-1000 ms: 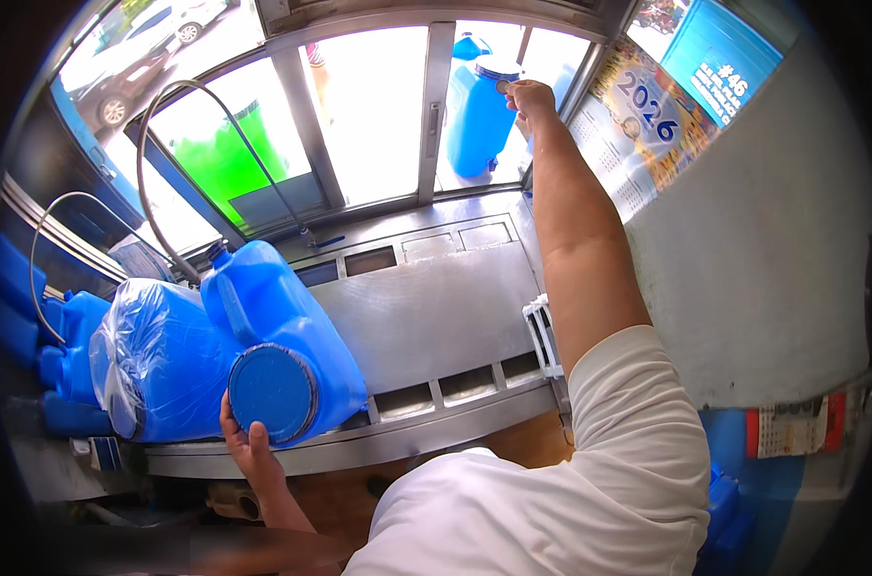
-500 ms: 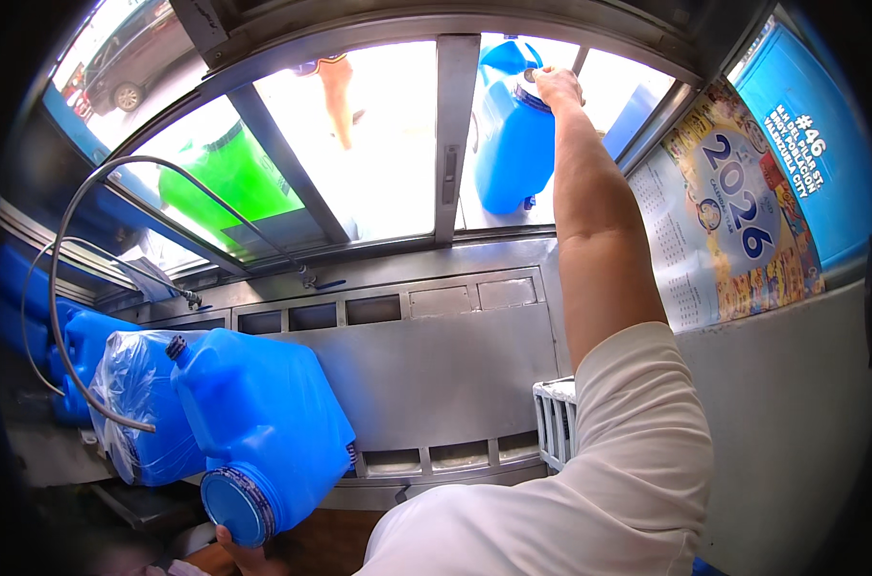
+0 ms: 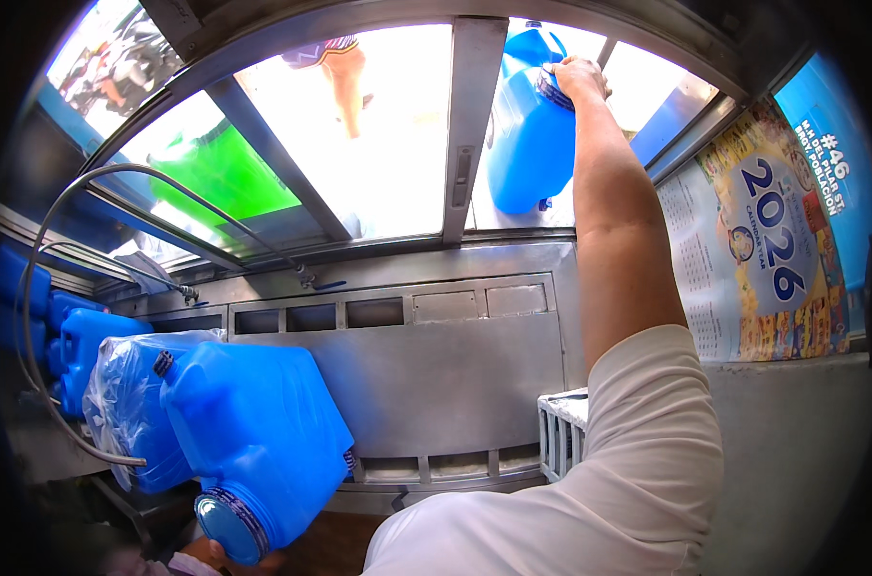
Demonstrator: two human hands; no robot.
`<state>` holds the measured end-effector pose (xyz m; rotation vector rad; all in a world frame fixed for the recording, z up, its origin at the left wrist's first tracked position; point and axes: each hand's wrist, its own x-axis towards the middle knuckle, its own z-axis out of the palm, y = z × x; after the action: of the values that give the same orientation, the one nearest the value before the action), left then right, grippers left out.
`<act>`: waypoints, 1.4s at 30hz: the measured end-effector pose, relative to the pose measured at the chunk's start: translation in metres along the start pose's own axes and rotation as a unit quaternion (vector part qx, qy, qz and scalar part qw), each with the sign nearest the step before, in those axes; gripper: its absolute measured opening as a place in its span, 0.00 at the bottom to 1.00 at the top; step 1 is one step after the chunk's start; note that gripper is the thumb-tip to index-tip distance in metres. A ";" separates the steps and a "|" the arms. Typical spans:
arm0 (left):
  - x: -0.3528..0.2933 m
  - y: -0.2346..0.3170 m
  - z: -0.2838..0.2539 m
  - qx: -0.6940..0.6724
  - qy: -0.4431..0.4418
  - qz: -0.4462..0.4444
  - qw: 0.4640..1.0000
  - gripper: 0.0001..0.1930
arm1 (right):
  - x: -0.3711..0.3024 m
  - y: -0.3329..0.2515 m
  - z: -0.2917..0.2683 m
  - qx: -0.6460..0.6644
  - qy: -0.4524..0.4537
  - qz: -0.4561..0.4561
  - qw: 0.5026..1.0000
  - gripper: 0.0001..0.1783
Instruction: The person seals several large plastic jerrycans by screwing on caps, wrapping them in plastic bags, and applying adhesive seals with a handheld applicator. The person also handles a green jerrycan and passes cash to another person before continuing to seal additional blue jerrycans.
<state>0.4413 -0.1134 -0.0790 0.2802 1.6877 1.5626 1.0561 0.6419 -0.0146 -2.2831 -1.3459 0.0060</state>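
Note:
My right arm reaches through the open window bay. At its end my right hand (image 3: 582,82) closes over the wide capped mouth of an upright blue water jug (image 3: 527,144) standing on the ledge outside. Its fingertips are partly hidden. A second blue water jug (image 3: 263,413) lies tilted at the lower left, above the steel counter, its wide round cap (image 3: 229,523) facing me and its small spout cap (image 3: 164,363) at the upper left. My left hand (image 3: 215,554) supports it by the cap's lower rim; most of the fingers are hidden beneath.
A plastic-wrapped blue jug (image 3: 119,403) and several more blue containers stand left. A curved hose (image 3: 57,250) arches over them. Taps (image 3: 306,276) line the steel counter (image 3: 436,384). A white rack (image 3: 561,432) sits by my right side. A green container (image 3: 229,173) and a person's leg (image 3: 345,91) show outside.
The whole view has shifted slightly. My right hand's fingers have settled lower over the outside jug's cap. Outside, the dark car at upper left has given way to motorcycles.

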 end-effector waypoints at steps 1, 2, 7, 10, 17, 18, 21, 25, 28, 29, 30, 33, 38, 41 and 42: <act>-0.002 0.001 -0.002 0.001 -0.002 0.001 1.000 0.47 | -0.002 0.001 -0.001 0.003 0.009 -0.005 1.000 0.21; -0.003 0.002 -0.003 0.000 -0.001 0.001 1.000 0.47 | -0.004 0.002 -0.002 0.052 0.040 -0.014 0.998 0.21; -0.011 0.002 -0.009 0.006 -0.011 0.018 1.000 0.47 | -0.058 0.009 0.005 0.297 0.177 -0.079 0.935 0.19; -0.006 -0.003 -0.009 -0.003 -0.038 0.043 0.998 0.45 | -0.140 0.022 0.032 0.343 0.152 -0.129 0.918 0.15; 0.017 -0.002 0.004 -0.032 -0.136 0.093 0.986 0.43 | -0.373 0.068 0.093 0.399 -0.170 -0.068 0.899 0.15; 0.016 0.000 0.009 -0.025 -0.156 0.105 0.982 0.42 | -0.420 0.082 0.098 0.353 -0.226 -0.079 0.905 0.16; 0.012 0.010 0.027 -0.017 -0.179 0.123 0.976 0.44 | -0.566 0.134 0.092 0.223 -0.404 -0.069 0.884 0.17; 0.015 0.013 0.035 0.018 -0.236 0.209 0.949 0.57 | -0.699 0.202 0.038 0.035 -0.603 -0.265 0.751 0.17; 0.028 0.003 0.019 0.038 -0.271 0.253 0.928 0.66 | -0.719 0.210 -0.001 0.096 -0.629 -0.154 0.756 0.18; 0.034 -0.001 0.012 0.040 -0.277 0.255 0.926 0.69 | -0.716 0.201 -0.011 0.138 -0.600 -0.125 0.778 0.20; 0.042 -0.002 0.005 0.036 -0.292 0.230 0.928 0.67 | -0.713 0.186 -0.019 0.195 -0.566 -0.137 0.789 0.20; 0.081 0.011 0.005 0.017 -0.254 0.152 0.955 0.63 | -0.695 0.115 -0.042 0.307 -0.484 -0.183 0.799 0.21; 0.187 0.102 0.088 0.143 -0.221 0.387 0.884 0.42 | -0.715 0.006 -0.100 0.477 -0.371 -0.280 0.746 0.41; 0.239 0.144 0.150 0.221 -0.289 0.332 0.870 0.43 | -0.751 -0.027 -0.125 0.399 -0.280 -0.389 0.782 0.57; 0.248 0.147 0.165 0.253 -0.309 0.299 0.867 0.40 | -0.765 -0.032 -0.130 0.370 -0.266 -0.390 0.800 0.58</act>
<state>0.3390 0.1988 -0.0293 1.5284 1.5036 1.1767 0.6672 -0.0287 -0.0677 -0.9884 -2.0073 0.7971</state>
